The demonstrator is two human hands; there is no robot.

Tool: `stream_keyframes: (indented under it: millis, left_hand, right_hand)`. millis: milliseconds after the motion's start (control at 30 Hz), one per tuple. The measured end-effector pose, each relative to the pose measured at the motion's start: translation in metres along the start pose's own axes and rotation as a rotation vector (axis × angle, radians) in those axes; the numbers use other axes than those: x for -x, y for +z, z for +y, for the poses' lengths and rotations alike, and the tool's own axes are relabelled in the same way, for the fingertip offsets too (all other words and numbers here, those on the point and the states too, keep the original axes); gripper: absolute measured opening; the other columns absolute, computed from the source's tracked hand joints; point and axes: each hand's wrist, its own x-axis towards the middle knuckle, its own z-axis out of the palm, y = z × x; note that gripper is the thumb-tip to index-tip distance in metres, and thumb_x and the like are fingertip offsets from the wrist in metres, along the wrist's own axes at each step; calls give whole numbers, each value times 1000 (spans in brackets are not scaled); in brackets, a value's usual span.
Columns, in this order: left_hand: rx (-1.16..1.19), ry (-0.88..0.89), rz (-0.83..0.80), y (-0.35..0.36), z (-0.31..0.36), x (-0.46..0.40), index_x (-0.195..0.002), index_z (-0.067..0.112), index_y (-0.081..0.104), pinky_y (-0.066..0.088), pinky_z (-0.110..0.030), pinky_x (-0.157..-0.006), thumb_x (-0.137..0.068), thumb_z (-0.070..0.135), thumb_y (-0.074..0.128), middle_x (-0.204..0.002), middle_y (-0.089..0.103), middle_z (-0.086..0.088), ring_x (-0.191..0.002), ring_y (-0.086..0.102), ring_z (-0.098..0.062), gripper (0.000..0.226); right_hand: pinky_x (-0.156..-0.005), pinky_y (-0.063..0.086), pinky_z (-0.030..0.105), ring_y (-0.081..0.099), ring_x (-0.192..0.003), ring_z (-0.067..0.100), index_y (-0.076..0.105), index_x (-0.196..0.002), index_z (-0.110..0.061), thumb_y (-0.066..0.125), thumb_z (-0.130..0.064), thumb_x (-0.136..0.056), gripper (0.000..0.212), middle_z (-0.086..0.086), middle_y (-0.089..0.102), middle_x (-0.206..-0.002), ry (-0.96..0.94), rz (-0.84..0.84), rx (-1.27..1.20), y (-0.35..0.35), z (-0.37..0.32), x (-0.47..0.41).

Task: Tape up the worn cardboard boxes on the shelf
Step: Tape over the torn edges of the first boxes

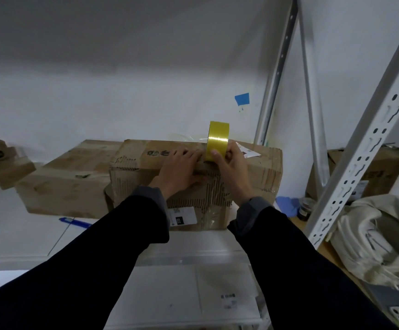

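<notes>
A worn cardboard box (260, 167) with torn, stripped corrugation on its front stands on the white shelf (26, 234). My right hand (229, 167) grips a yellow tape roll (218, 139), held upright at the box's top front edge. My left hand (181, 167) lies flat with straight fingers on the same edge, just left of the roll, pressing on the box. A second brown box (69, 184) sits beside it on the left.
Smaller cardboard boxes (0, 160) sit at the far left. A blue pen (74, 221) lies on the shelf in front. White perforated shelf uprights (360, 148) rise on the right, with a bundle of cream cloth (379, 236), a blue glove (287, 203), a dark jar (305, 208) and another box (372, 172) there.
</notes>
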Motion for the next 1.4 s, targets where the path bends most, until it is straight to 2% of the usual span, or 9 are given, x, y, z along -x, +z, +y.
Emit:
stream_keyframes:
  millis: [133,333,467,567,700,867,1100,1233,1400]
  left_hand:
    - [49,-40,-17,2,2,-4,-148,20,43,35,-44,-107,-83,70,59,-151,49,-1,-132,47,-30,83]
    - [65,-62,-71,-1,-1,-9,-150,19,38,34,-43,-107,-88,63,58,-155,43,-4,-135,42,-32,79]
    - [71,-61,-62,-6,4,-5,-153,18,36,33,-44,-109,-91,60,58,-159,38,-3,-137,40,-31,77]
    - [59,-65,-47,-8,7,-1,-152,19,36,33,-43,-109,-93,56,59,-159,38,-3,-138,40,-30,74]
    - [51,-63,-62,-8,6,0,-152,19,36,32,-43,-109,-93,58,57,-160,37,-2,-139,38,-30,74]
    - [36,-66,-94,-9,7,-3,-149,22,38,37,-41,-102,-84,74,56,-154,43,1,-134,42,-29,86]
    - [15,-69,-105,-5,5,-4,-148,22,37,37,-43,-103,-82,75,57,-157,39,2,-134,42,-32,87]
    - [16,-73,-121,-3,6,-2,-149,23,36,36,-45,-105,-82,76,57,-159,37,2,-135,41,-32,88]
    - [59,-61,-149,-8,3,-7,-151,21,35,34,-45,-108,-84,74,56,-157,40,-1,-137,40,-30,88]
  right_hand:
    - [-80,56,45,65,-90,24,54,-109,1,60,-22,-99,26,19,66,-103,-21,1,-79,-10,-14,19]
    - [-58,52,22,59,-74,11,50,-103,-2,51,-23,-103,21,12,57,-92,-73,-21,-142,-20,-30,58]
    - [-61,60,50,62,-86,41,49,-106,-7,52,-40,-101,34,21,57,-100,-11,29,-180,-19,-19,84]
    - [-61,53,60,61,-78,37,48,-97,-12,51,-52,-94,40,7,58,-88,1,88,-129,-16,-14,95]
    - [-62,55,58,69,-76,31,49,-102,-16,51,-55,-95,40,5,64,-87,18,90,-93,-9,-15,108]
    - [-64,60,39,71,-69,7,51,-109,-9,52,-34,-101,26,-4,70,-82,125,61,-79,-5,11,141]
    - [-59,55,26,72,-75,24,50,-114,-11,50,-35,-103,26,11,68,-102,256,44,-191,1,35,146]
    - [-66,60,40,71,-79,29,53,-114,-20,51,-46,-100,30,10,69,-102,296,48,-211,6,46,136]
    - [-61,55,31,65,-61,14,51,-121,-17,49,-39,-103,29,10,68,-85,533,-11,-275,13,68,152]
